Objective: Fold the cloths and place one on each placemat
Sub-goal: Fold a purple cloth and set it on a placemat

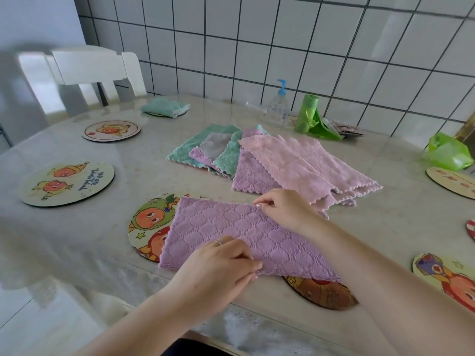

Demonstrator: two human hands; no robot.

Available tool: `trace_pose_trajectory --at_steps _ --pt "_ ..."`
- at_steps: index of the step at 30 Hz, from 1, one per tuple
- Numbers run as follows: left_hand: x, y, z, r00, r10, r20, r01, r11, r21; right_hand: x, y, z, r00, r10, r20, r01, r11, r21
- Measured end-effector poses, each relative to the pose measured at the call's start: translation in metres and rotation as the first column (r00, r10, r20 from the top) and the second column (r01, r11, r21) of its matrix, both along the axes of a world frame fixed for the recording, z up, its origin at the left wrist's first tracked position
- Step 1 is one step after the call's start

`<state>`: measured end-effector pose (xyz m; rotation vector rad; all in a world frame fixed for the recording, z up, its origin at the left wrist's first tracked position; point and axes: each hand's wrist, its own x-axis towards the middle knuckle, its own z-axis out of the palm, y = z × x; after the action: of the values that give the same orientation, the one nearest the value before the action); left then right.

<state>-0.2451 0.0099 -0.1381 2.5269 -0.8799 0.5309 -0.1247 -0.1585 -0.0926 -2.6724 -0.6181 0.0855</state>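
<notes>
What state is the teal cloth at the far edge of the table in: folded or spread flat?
Folded. The teal cloth sits as a small, thick bundle on a round placemat, unlike the cloths lying spread in the pile.

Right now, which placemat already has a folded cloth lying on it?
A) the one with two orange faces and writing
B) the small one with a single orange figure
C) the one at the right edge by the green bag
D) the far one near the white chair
D: a folded teal cloth lies on the far placemat by the chair; the others named are bare.
</notes>
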Motion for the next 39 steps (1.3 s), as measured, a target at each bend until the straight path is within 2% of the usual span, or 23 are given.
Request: trace_pose_trajectory --at_steps 7,13,16,20,23,26,28,30,32,34,35,36,39 --pt "-0.002 -0.005 -0.003 0.996 0.080 -0.027 -0.082 0.995 -0.050 0.020 0.012 0.008 0.984 0.029 -0.178 -0.051 0.991 -0.122" --pt "-0.002 -0.009 -0.002 0.994 0.104 -0.019 -0.105 0.992 -0.068 0.017 0.015 0.009 0.988 0.085 -0.130 -0.108 0.976 -0.187" --pt "-0.001 -0.009 0.001 0.995 0.097 -0.030 -0.099 0.992 -0.074 0.014 0.007 0.010 0.987 0.097 -0.129 -0.099 0.995 -0.007" --pt "-0.004 -0.005 0.010 0.995 0.100 -0.001 -0.099 0.986 -0.132 0.009 -0.007 0.024 0.983 0.091 -0.162 -0.054 0.973 0.224" --pt "-0.009 0.001 0.019 0.991 0.133 0.032 -0.126 0.978 -0.166 0.005 -0.018 0.036 0.984 0.047 -0.175 0.010 0.950 0.313" --pt "-0.013 0.009 0.024 0.983 0.183 -0.024 -0.183 0.955 -0.232 0.001 -0.027 0.043 0.977 0.023 -0.214 0.061 0.925 0.376" --pt "-0.014 0.011 0.023 0.977 0.198 -0.085 -0.215 0.926 -0.310 -0.004 -0.029 0.047 0.963 0.061 -0.263 0.062 0.898 0.435" --pt "-0.015 0.010 0.022 0.968 0.127 -0.217 -0.220 0.846 -0.486 -0.009 -0.030 0.050 0.934 0.105 -0.341 0.078 0.873 0.481" --pt "-0.016 0.006 0.025 0.922 0.039 -0.384 -0.301 0.694 -0.654 -0.014 -0.031 0.054 0.908 0.127 -0.398 0.090 0.870 0.485" --pt "-0.016 0.004 0.027 0.859 -0.084 -0.506 -0.391 0.530 -0.752 -0.020 -0.034 0.055 0.891 0.156 -0.425 0.087 0.862 0.499" --pt "-0.015 0.003 0.029 0.833 -0.135 -0.536 -0.420 0.477 -0.773 -0.024 -0.035 0.056 0.887 0.175 -0.427 0.079 0.854 0.515" --pt "-0.012 0.003 0.032 0.819 -0.160 -0.552 -0.432 0.463 -0.774 -0.027 -0.036 0.054 0.892 0.188 -0.411 0.071 0.840 0.538" --pt "-0.001 0.003 0.040 0.788 -0.138 -0.600 -0.436 0.564 -0.701 -0.031 -0.039 0.046 0.946 0.182 -0.270 0.027 0.782 0.623"
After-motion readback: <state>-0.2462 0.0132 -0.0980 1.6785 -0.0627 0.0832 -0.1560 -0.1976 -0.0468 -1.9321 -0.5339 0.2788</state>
